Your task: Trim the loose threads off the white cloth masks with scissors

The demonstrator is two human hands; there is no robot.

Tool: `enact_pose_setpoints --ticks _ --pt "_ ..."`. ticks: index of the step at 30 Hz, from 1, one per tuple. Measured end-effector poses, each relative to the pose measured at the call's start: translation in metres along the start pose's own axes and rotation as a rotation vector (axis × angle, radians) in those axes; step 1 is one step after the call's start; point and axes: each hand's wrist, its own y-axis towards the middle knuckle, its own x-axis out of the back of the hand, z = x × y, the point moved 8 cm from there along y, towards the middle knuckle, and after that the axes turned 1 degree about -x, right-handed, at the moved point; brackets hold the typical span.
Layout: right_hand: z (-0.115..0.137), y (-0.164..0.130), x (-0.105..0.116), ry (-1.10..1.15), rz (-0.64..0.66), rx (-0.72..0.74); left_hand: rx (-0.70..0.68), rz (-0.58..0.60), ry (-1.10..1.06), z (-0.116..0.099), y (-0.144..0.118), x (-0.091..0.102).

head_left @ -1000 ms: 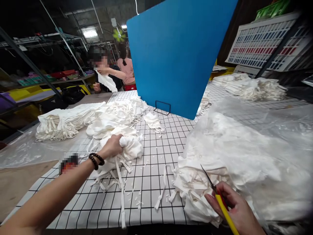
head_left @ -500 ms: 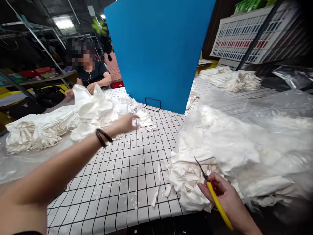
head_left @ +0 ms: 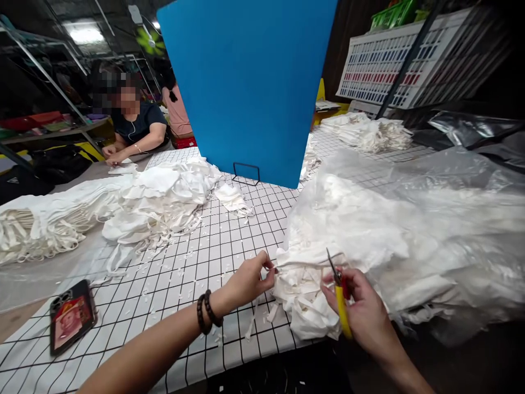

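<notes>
My left hand [head_left: 249, 280] pinches a white strap at the near edge of a heap of white fabric pieces [head_left: 311, 290] spilling from a clear plastic bag [head_left: 430, 230]. My right hand [head_left: 361, 312] grips yellow-handled snips [head_left: 338, 293], blades pointing up by the strap. Both hands sit at the front edge of a white table with a black grid [head_left: 213, 257]. A dark bead bracelet is on my left wrist.
A second white fabric pile [head_left: 159, 200] and a stacked row [head_left: 45, 219] lie at left. A phone [head_left: 70, 316] rests near the front left. A blue board [head_left: 246, 82] stands upright mid-table. A seated person [head_left: 135, 128] works at the far left.
My left hand let go of the bundle on the left pile and came across to the strap by the right heap. The snips rose slightly toward it. The view shifted right.
</notes>
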Motion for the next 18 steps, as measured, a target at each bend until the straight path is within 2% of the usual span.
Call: enact_pose_setpoints --ticks 5,7,9,10,12,14,16,18 --pt "0.049 0.022 -0.031 -0.162 0.044 0.298 0.083 -0.2 -0.222 -0.015 -0.021 -0.017" --pt "0.056 0.028 -0.034 -0.219 -0.004 0.361 0.17 -0.269 -0.452 -0.017 -0.027 -0.027" --pt "0.056 0.029 -0.028 -0.191 -0.061 0.348 0.33 -0.284 -0.794 -0.015 -0.034 -0.042" --pt "0.056 0.028 -0.023 -0.154 -0.077 0.337 0.433 -0.247 -0.992 -0.015 -0.037 -0.053" --pt "0.057 0.023 -0.013 -0.09 -0.087 0.338 0.634 -0.08 -1.359 -0.024 -0.044 -0.08" --pt "0.059 0.018 -0.006 -0.058 -0.069 0.354 0.752 0.092 -1.584 -0.037 -0.048 -0.097" --pt "0.06 0.014 -0.003 -0.049 -0.044 0.365 0.754 0.148 -1.648 -0.043 -0.048 -0.102" --pt "0.058 0.012 -0.003 -0.068 -0.031 0.365 0.693 0.121 -1.628 -0.043 -0.044 -0.103"
